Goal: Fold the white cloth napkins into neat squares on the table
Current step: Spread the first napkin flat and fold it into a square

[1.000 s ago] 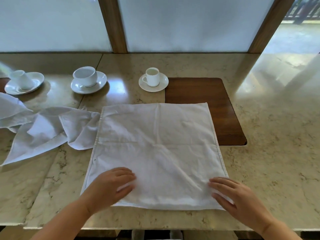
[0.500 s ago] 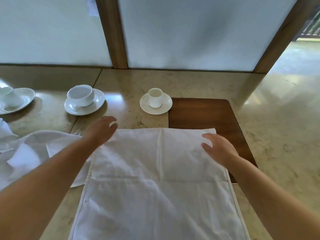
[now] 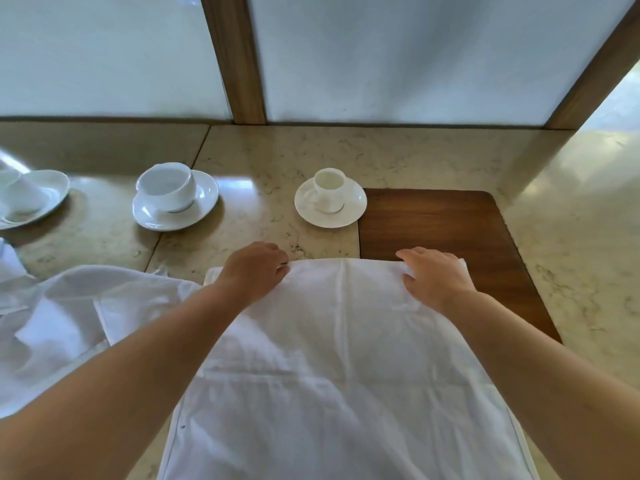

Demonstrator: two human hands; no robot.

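- On the marble table, centre and near: 1 white napkin lies spread flat, a crease running down its middle, its right edge over a brown wooden mat.
- Left hand at the napkin's far left corner, palm down, fingers curled over the far edge; cannot tell whether they pinch the cloth or only press on it.
- Right hand at the far right corner, palm down, fingers curled at the far edge, thumb lying on the cloth; grip likewise unclear.
- Both forearms stretch across the napkin from the near side.
- Left of the napkin: a loose heap of white cloth, crumpled, touching the napkin's left edge.
- Far side: 3 white cups on saucers. Small cup just beyond the hands, beside the mat; wider cup to the left; a third cup at the far left, tipped on its saucer.
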